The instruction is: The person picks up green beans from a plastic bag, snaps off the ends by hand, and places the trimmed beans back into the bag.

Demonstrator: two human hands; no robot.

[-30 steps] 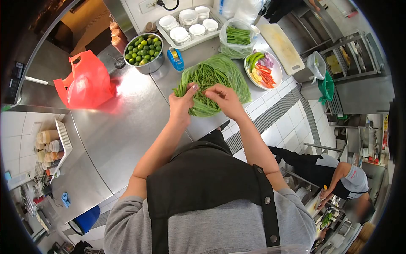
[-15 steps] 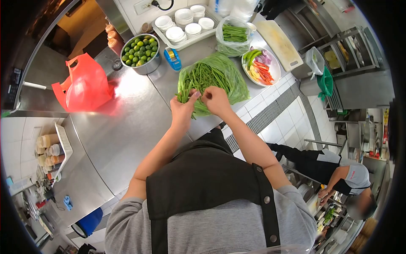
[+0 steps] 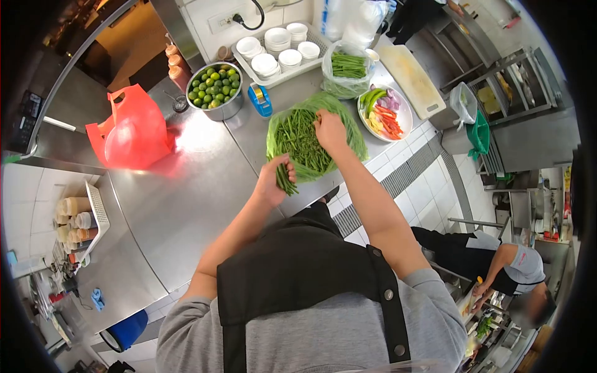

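Observation:
A green plastic bag lies open on the steel counter, filled with long green beans. At the bag's near left edge my left hand is closed around a small bunch of green beans. My right hand reaches over the far right part of the pile, its fingers bent down at the beans; whatever they pinch is too small to make out.
Behind the bag stand a blue tape dispenser, a pot of limes, a tray of white cups, a second bean bag and a vegetable plate. A red bag sits left. A co-worker is at right.
My right hand has moved away from my left hand, up and right over the pile. My left hand, with its beans, has shifted slightly down.

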